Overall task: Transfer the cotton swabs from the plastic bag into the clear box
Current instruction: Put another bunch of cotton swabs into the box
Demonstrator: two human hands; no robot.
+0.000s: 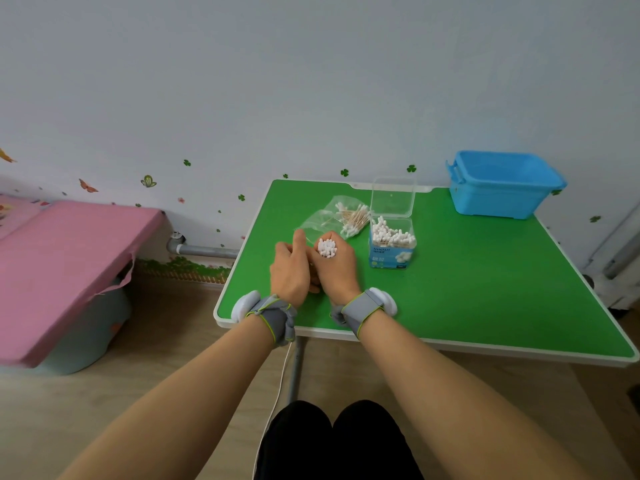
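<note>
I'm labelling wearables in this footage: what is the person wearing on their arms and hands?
Both forearms are bare, no sleeves or gloves. Each wrist has a grey fabric strap edged in yellow-green, carrying a rounded white pod: left wrist strap, right wrist strap. A thin white cable hangs below the left one.

- Green table (485,271) is showing a white rim.
- Blue bin (502,185) is sitting plain.
- Cotton swabs (327,248) are showing white tips.
- Clear box (393,252) is wearing a blue label.

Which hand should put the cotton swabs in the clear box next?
The right hand, probably. It already holds the bunch of swabs, tips up, and the open clear box stands on its side. The left hand only steadies the bunch.
</note>
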